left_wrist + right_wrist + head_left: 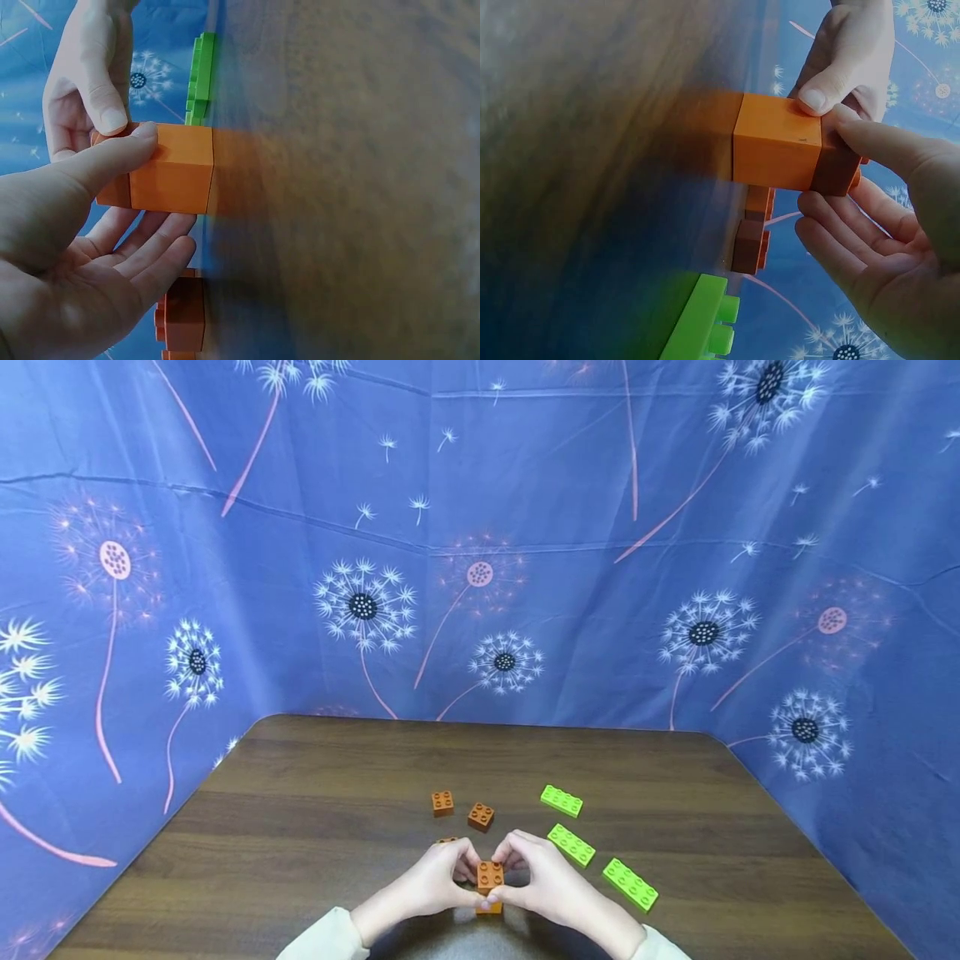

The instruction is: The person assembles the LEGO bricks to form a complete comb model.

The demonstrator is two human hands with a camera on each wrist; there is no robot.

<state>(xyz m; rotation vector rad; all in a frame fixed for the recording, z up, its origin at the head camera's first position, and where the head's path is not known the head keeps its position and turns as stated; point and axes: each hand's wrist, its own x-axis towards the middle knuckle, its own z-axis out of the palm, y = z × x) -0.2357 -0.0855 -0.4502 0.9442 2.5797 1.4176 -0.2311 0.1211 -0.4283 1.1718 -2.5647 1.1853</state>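
Note:
In the head view, a brown toy brick with studs on top is stacked on a taller, plain-sided orange block near the table's front. The orange block stands on the table in the right wrist view, its upper face against the brown brick. My left hand holds the stack from the left, its thumb on the orange block near the seam. From the other side my right hand pinches the brown brick between thumb and fingers. Some fingertips are hidden behind the stack.
Two more brown bricks lie beyond the hands, and another brown brick is mostly hidden by the left hand. Three long green bricks lie to the right. A blue dandelion-patterned cloth surrounds the wooden table.

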